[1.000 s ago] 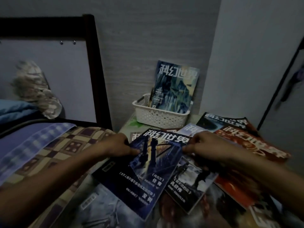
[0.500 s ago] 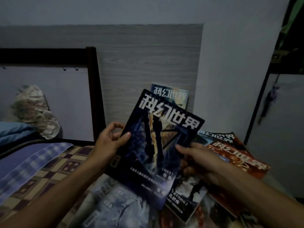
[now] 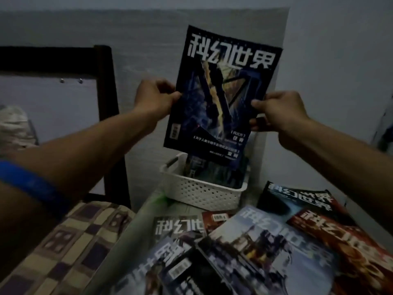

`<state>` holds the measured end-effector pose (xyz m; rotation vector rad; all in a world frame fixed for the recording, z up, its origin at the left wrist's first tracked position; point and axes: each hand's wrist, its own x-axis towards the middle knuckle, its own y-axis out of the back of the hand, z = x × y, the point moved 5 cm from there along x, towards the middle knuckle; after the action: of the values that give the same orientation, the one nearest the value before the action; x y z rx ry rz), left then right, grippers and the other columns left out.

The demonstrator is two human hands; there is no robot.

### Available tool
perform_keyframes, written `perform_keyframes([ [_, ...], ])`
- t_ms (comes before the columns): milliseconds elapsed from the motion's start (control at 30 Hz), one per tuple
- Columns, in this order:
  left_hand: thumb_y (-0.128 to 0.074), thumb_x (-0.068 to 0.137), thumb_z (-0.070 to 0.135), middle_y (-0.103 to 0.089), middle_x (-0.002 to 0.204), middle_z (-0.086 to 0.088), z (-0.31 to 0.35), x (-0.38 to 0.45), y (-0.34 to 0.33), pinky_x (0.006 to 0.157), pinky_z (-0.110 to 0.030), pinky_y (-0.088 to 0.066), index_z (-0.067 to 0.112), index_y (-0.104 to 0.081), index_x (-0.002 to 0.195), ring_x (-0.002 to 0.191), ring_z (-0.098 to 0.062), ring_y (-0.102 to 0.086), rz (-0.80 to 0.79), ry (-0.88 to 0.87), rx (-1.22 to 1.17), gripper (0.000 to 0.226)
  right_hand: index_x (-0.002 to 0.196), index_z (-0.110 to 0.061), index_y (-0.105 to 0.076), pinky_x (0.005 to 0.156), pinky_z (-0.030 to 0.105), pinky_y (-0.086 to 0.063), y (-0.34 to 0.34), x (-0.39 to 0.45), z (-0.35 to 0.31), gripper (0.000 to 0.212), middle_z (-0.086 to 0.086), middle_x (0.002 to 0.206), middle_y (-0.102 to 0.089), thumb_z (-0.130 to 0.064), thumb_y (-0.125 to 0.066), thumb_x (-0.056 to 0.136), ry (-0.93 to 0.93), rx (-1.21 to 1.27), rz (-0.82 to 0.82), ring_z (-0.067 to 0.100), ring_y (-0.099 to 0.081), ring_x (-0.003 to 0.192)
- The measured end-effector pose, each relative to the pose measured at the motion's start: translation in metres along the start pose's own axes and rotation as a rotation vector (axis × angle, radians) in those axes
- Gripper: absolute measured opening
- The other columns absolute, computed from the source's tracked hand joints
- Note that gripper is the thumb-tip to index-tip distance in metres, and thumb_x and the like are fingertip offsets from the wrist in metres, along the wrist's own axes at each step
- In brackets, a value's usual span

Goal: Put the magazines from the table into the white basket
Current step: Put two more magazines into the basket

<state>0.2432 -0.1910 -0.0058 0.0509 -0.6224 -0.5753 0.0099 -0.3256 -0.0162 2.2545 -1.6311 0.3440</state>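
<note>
You've got the dark blue magazine point(image 3: 221, 96) up in the air, upright, right over the white basket point(image 3: 202, 194). Your left hand point(image 3: 155, 96) pinches its left edge, your right hand point(image 3: 276, 111) grips the right one. More magazines point(image 3: 265, 248) lie spread on the table point(image 3: 136, 228) below.

We see open air above the white basket point(image 3: 204, 193), though a magazine point(image 3: 214, 173) already stands inside toward its 12 o'clock wall. At the basket's 6 o'clock, loose magazines point(image 3: 265, 248) crowd the bench point(image 3: 136, 228); the bed frame point(image 3: 106, 116) blocks 9 o'clock, the wall point(image 3: 331, 81) 3 o'clock.
</note>
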Motion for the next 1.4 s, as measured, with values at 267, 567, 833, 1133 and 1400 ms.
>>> perform_keyframes([
  [267,-0.069,0.09,0.018,-0.07,0.089,-0.012,-0.151,-0.004,-0.091,0.08,-0.051,-0.059,0.012,-0.067,0.091,0.086,-0.032,-0.068,0.016,0.166,0.117,0.007,0.073,-0.021,-0.064,0.069,0.046,-0.063,-0.026,0.04,0.148,0.017,0.003,0.079,-0.071,-0.018,-0.069,0.089,-0.079,-0.13,0.059,0.022,-0.072,0.063],
  [567,-0.07,0.086,0.017,-0.073,0.098,-0.01,-0.171,-0.01,-0.1,0.081,-0.042,-0.06,0.016,-0.069,0.1,0.085,-0.025,-0.07,0.005,0.199,0.237,0.015,0.096,-0.011,-0.063,0.08,0.044,-0.061,-0.015,0.039,0.189,0.02,0.011,0.095,-0.069,-0.008,-0.075,0.08,-0.196,-0.126,0.073,0.027,-0.071,0.085],
  [833,-0.063,0.092,0.026,-0.068,0.098,-0.003,-0.106,-0.143,-0.085,0.081,-0.039,-0.053,0.016,-0.069,0.094,0.092,-0.02,-0.063,-0.208,-0.189,0.379,0.011,0.098,-0.021,-0.067,0.07,0.029,-0.05,0.055,-0.088,0.129,0.011,-0.003,0.092,-0.067,-0.022,-0.068,0.087,0.077,-0.666,-0.254,0.011,-0.062,0.082],
  [1133,-0.082,0.068,0.051,-0.075,0.082,0.006,-0.07,-0.226,-0.069,0.066,-0.026,-0.054,0.025,-0.077,0.089,0.073,-0.011,-0.07,-0.766,0.224,0.443,0.033,0.086,-0.026,-0.065,0.057,0.022,-0.044,0.123,-0.191,0.115,0.029,-0.009,0.081,-0.067,-0.053,-0.071,0.079,-0.196,-0.911,-0.508,0.003,-0.063,0.071],
  [1400,-0.087,0.07,0.031,-0.074,0.072,0.008,-0.064,-0.247,-0.068,0.061,-0.026,-0.058,0.023,-0.069,0.075,0.068,-0.013,-0.072,-0.619,0.373,0.294,0.02,0.118,-0.021,-0.058,0.076,0.033,-0.054,0.117,-0.226,0.109,0.046,-0.003,0.103,-0.065,-0.045,-0.072,0.081,-0.146,-0.922,-0.519,0.011,-0.063,0.088],
])
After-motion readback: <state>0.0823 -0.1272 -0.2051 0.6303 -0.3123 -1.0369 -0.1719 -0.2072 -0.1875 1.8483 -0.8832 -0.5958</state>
